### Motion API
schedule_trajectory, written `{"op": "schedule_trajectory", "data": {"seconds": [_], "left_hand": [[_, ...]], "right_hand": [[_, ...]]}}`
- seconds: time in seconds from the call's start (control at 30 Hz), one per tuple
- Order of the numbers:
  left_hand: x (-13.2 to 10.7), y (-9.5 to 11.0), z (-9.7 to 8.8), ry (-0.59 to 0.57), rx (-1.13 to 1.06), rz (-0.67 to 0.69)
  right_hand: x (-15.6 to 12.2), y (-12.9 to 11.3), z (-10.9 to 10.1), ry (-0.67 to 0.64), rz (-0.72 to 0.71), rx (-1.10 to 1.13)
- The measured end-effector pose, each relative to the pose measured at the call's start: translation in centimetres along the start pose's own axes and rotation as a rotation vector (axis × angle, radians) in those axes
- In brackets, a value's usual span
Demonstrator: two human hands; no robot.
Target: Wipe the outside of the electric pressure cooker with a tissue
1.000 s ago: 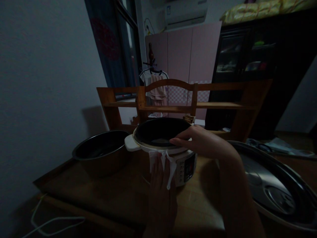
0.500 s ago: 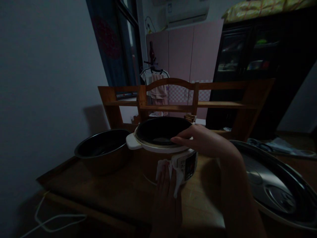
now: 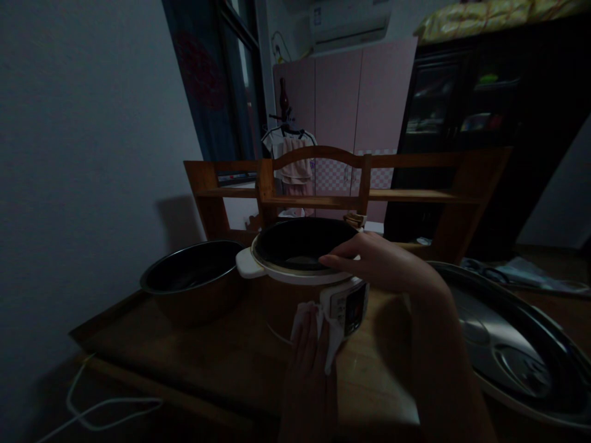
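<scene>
A rice cooker point(image 3: 277, 301) stands lidless on the wooden table, its dark inside showing and its control panel point(image 3: 354, 309) turned to the right. My left hand point(image 3: 308, 357) presses a crumpled white wipe point(image 3: 333, 344) against the cooker's front, just left of the panel, with fingers stretched along it. My right hand point(image 3: 364, 253) grips the cooker's right rim, thumb toward the opening; the fingers on the far side are partly hidden. Left of the cooker sits its dark inner pot point(image 3: 194, 301). At the right lies a round lid point(image 3: 489, 332), its metal underside showing.
The wooden tabletop point(image 3: 221, 357) carries all of these. A wooden shelf rack point(image 3: 318, 202) runs along its back edge. A white cord point(image 3: 115, 403) loops at the lower left, and a wall point(image 3: 101, 154) rises on the left.
My left hand has slid slightly down with the wipe on the cooker's front. My right hand keeps its place on the rim.
</scene>
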State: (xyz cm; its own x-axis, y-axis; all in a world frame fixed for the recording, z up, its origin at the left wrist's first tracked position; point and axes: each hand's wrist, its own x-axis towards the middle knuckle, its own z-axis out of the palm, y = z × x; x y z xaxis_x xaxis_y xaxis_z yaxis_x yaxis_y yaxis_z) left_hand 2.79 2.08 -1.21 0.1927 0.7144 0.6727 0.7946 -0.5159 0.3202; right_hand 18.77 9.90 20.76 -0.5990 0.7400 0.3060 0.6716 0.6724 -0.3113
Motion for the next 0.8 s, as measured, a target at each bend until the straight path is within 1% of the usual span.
{"op": "schedule_trajectory", "data": {"seconds": [0.1,0.2,0.37,0.53,0.6,0.7,0.8], "left_hand": [[-0.6,-0.4,0.6,-0.01,-0.013,-0.002],[-1.2,-0.8,0.9,-0.006,0.003,0.053],[-1.9,-1.3,0.5,-0.048,0.116,0.167],[-3.0,-1.8,0.5,-0.111,0.188,0.19],[-3.6,-2.3,0.9,-0.109,0.204,0.22],[-4.6,-3.0,1.9,-0.044,0.197,0.294],[-5.3,-3.4,3.1,-0.041,0.175,0.302]], "right_hand": [[0.1,0.1,0.0,0.005,0.0,-0.004],[0.1,0.2,0.0,0.008,-0.012,-0.008],[0.0,0.0,0.0,0.007,-0.01,-0.011],[-0.1,-0.2,-0.1,0.007,-0.003,-0.003],[-0.1,-0.2,-0.1,0.006,-0.006,-0.007],[-0.1,-0.2,-0.1,0.009,-0.006,-0.021],[-0.1,-0.2,0.0,0.007,0.001,-0.016]]}}
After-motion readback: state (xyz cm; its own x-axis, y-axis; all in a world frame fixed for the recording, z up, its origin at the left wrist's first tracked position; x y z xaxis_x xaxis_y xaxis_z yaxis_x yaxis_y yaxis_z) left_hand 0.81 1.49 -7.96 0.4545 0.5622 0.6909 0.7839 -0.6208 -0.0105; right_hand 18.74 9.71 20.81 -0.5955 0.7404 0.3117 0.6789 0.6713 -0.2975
